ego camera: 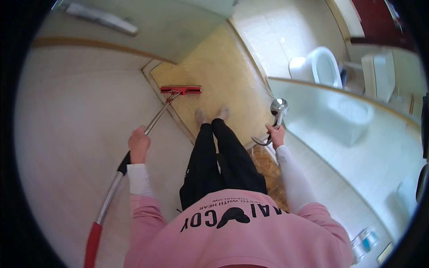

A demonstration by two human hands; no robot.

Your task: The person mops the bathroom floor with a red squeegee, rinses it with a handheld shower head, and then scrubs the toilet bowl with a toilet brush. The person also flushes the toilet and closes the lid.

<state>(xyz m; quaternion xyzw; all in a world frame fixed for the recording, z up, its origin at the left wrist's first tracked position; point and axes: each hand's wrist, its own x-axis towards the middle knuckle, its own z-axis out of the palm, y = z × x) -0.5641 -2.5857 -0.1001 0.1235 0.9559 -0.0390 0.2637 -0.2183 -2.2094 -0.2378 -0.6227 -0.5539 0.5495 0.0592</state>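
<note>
My left hand (pixel 138 142) is closed around the metal pole of a mop (pixel 112 191), whose lower grip is red. At the pole's far end, the mop's red head (pixel 181 90) rests on the yellowish shower floor (pixel 231 70), ahead of my feet. In my right hand (pixel 277 135) is a chrome handheld shower head (pixel 279 106), raised beside the glass panel. A hose (pixel 262 141) loops below that hand. Whether water is flowing from the shower head, I cannot tell.
A glass panel (pixel 328 110) stands to my right, with a white toilet (pixel 323 67) beyond it. Another glass panel (pixel 134 43) with a long handle (pixel 100 18) is ahead on the left. A raised sill (pixel 174 114) edges the floor. Bottles (pixel 365 239) stand at lower right.
</note>
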